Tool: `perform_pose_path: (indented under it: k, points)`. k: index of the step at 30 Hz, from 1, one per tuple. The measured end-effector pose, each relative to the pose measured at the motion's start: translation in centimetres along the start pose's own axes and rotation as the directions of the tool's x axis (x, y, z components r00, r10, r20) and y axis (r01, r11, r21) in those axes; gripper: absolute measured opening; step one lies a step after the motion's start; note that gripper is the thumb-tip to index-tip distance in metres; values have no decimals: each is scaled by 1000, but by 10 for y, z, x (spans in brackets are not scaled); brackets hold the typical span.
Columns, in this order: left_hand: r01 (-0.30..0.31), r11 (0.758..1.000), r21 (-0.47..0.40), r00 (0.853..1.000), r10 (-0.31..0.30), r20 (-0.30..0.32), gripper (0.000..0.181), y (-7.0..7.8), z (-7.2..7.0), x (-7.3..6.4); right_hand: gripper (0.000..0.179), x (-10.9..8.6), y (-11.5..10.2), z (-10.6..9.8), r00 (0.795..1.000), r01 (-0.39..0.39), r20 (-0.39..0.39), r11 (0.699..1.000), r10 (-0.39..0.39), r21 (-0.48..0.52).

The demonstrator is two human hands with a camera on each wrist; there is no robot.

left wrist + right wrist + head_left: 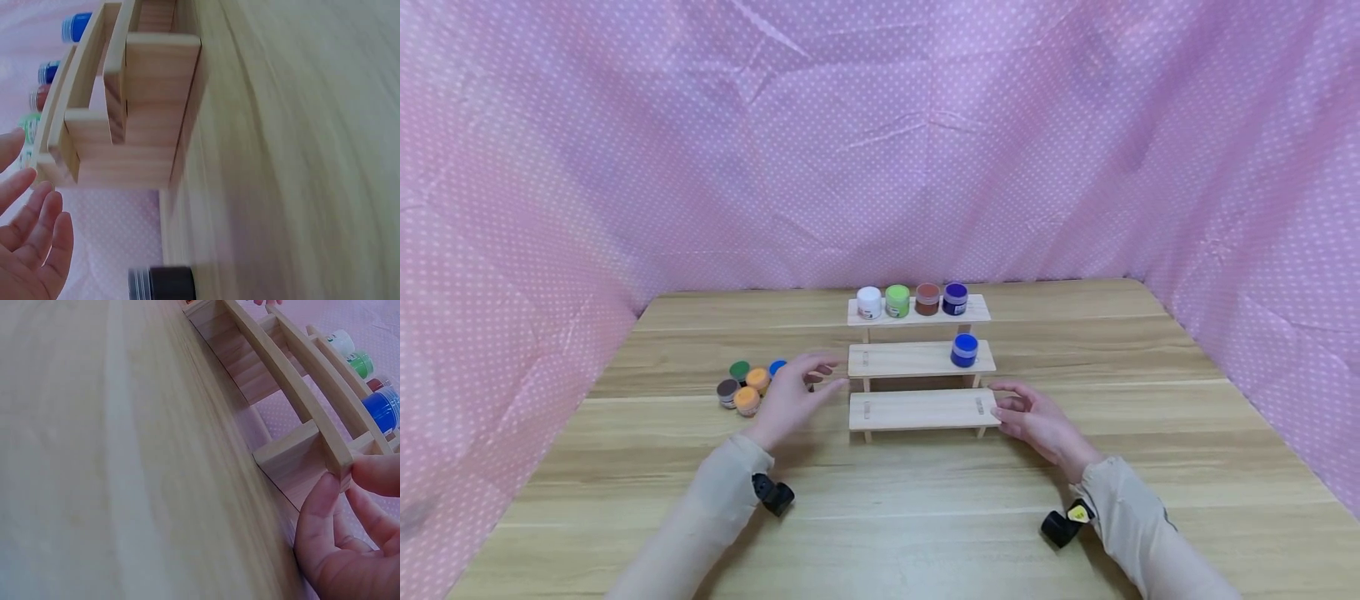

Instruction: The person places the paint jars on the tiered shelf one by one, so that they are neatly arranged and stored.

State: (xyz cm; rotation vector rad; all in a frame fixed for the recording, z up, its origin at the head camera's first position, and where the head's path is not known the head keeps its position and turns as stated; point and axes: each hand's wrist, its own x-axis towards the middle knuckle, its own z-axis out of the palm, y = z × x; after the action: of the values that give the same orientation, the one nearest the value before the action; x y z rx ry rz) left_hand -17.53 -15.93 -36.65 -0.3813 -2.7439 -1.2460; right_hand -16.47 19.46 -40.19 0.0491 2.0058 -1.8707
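Observation:
A three-step wooden rack (917, 410) stands on the table. My right hand (1037, 422) pinches the right end of its lowest board between thumb and fingers, which the right wrist view shows up close (350, 550). To the left of the rack, my left hand (793, 396) has loosely extended fingers and holds nothing; its fingertips reach toward the rack's left end. On the top step sit a white paint jar (868, 303), a light green jar (897, 302), a brown jar (927, 299) and a dark blue jar (955, 299). A blue jar (964, 351) sits at the middle step's right end.
Left of my left hand stand several more jars: a green-topped jar (740, 372), a dark one (727, 392), orange ones (747, 402) and a blue-topped one (777, 367), partly hidden. A pink dotted cloth (880, 167) hangs behind the wooden table (895, 517).

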Motion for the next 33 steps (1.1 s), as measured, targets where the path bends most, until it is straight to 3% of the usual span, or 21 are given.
perform_pose_path:
  k: [11, 17, 33]
  points:
    - [83, 996, 40, 996, -84, 15, 40, -19, -17, 3, 51, 1, -1, 0, 1000, 0, -4, 1000, 0, -13]
    - [78, 993, 93, 997, -80, 18, 41, -25, -23, 6, 51, 1, 0, 0, 1000, 4, -5, 1000, -4, -23]
    - [86, 989, 119, 993, -94, 68, 45, -36, -27, 11, 50, 1, 1, 1, 1000, 17, -9, 1000, -17, -6]
